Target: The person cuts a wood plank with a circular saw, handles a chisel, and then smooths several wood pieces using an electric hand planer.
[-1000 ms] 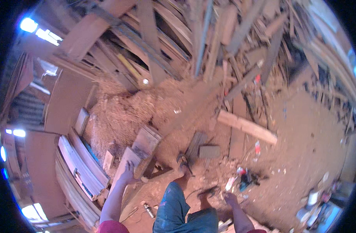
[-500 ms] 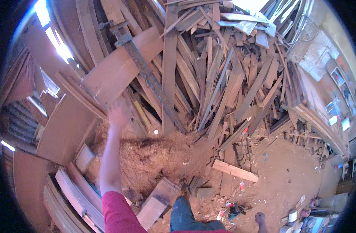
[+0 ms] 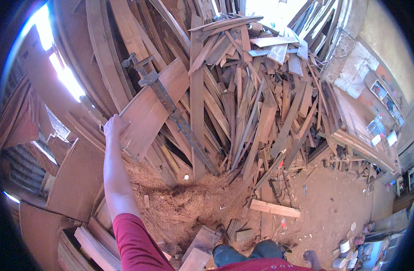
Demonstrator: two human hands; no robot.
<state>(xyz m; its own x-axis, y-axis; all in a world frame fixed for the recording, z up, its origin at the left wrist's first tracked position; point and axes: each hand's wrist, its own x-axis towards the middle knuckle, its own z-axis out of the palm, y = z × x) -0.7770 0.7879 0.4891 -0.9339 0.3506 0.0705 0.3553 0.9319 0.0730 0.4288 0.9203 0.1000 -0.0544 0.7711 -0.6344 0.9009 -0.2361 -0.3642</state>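
Note:
My left hand (image 3: 113,127) is closed over the left edge of a wide wooden board (image 3: 146,119), its arm stretched forward from a red sleeve. The board leans at a slant against upright planks. A long metal bar clamp (image 3: 164,97) stands in front of the board, its bar running down toward the sawdust. My right hand (image 3: 310,258) hangs low near the bottom edge, away from the wood. It is small and dark there, so its fingers cannot be made out well, and I see nothing in it.
A large heap of offcuts and planks (image 3: 270,104) fills the middle and right. Sawdust (image 3: 175,194) covers the ground before me. Curved boards (image 3: 96,246) lie at lower left; a pale plank (image 3: 274,208) rests on the dirt. Containers (image 3: 344,246) stand at lower right.
My left hand has gone from the board's lower front to its left edge and closed on it. The view has shifted a little. My right hand stays low.

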